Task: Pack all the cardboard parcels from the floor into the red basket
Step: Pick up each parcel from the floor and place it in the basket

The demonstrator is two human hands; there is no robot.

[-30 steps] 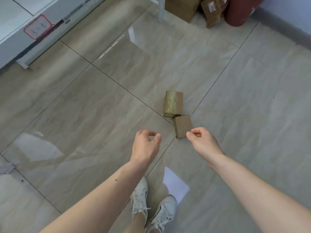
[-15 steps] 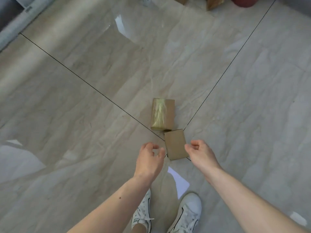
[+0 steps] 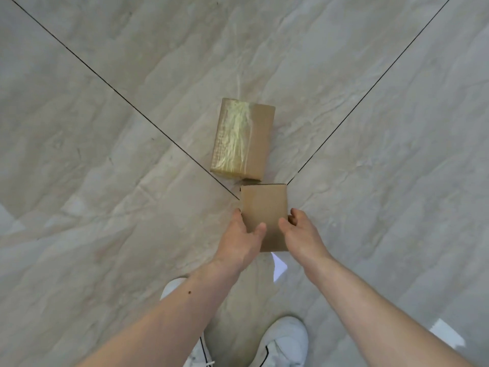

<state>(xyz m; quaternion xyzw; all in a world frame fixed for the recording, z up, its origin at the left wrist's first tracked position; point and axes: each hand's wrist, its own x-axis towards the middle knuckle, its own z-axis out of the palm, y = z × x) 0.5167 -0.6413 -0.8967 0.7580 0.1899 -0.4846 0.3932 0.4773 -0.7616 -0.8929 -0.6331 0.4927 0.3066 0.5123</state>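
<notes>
Gripping the plain cardboard parcel (image 3: 264,213) w/ both hands, one each side. My left hand (image 3: 239,243) is on its left edge, thumb laid over the top face, fingers curled round the side. My right hand (image 3: 300,238) takes the right edge, thumb on top too, fingers wrapped round the far side. Can't tell if the parcel is off the floor yet or still touching it; it sits over the spot where the two dark grout lines meet.

2 parcels in view total. The 2nd, a taped cardboard parcel (image 3: 242,139), is longer, w/ shiny yellowish tape over most of its top, and lies flat on the tiled floor (image 3: 105,181) just beyond the one I'm holding. Their near corners are v. close; touching or not, can't say.

Red basket isn't in shot, so neither parcel is in it.

Below my arms: 2 white sneakers, left sneaker (image 3: 174,284) mostly hidden under my forearm, right sneaker (image 3: 284,340) clearer, w/ a dark line along its side. 2 bare forearms, no sleeves. Bright window glare on the tiles near my right wrist & at far right.
</notes>
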